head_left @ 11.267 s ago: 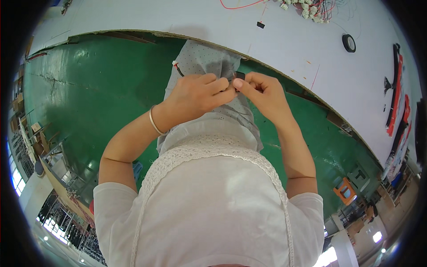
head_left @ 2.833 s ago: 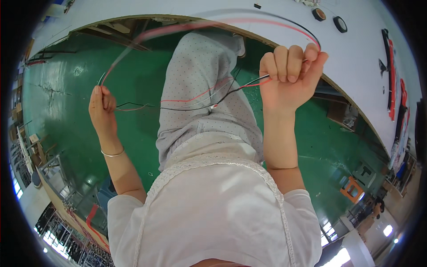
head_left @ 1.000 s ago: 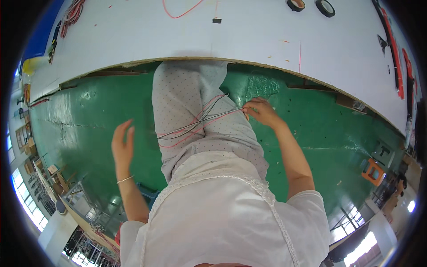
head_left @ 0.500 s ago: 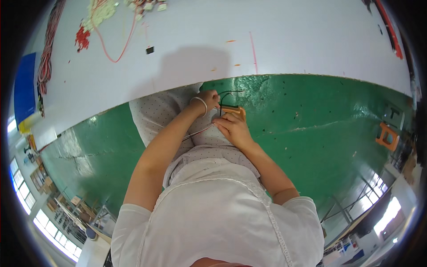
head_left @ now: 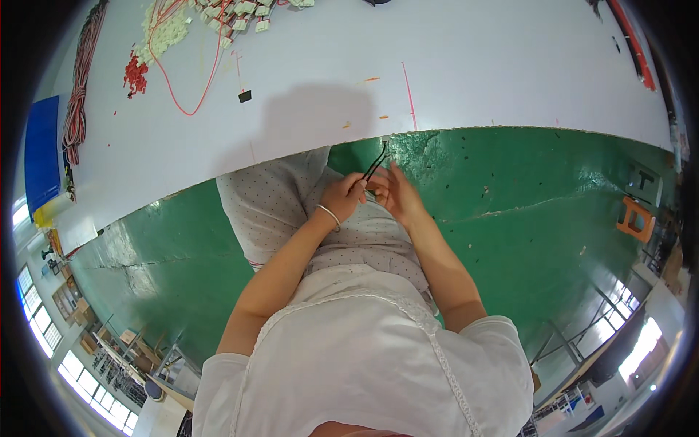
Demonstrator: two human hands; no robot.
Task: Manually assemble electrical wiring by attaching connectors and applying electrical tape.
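Over my lap, below the table edge, my left hand (head_left: 342,199) is closed around a pair of thin black wires (head_left: 377,162). The wires rise from its fingertips toward the table edge and bend near their ends. Close beside them is my right hand (head_left: 399,198), its fingers half curled and apart, with nothing visible in it. Whether its fingertips touch the wires I cannot tell. A bit of red and white wire (head_left: 254,264) shows at the left side of my thigh.
On the white table (head_left: 451,80) lie a small black block (head_left: 245,96), red pieces (head_left: 135,75), cream pieces (head_left: 169,33), white connectors (head_left: 244,16) and a red-and-black wire bundle (head_left: 76,109). An orange stool (head_left: 636,219) stands on the green floor (head_left: 510,218) at right.
My right hand has let go of the thin wire it pinched and moved up and right, opening. My left hand has moved lower. The black wires now point up; the orange object between the hands no longer shows.
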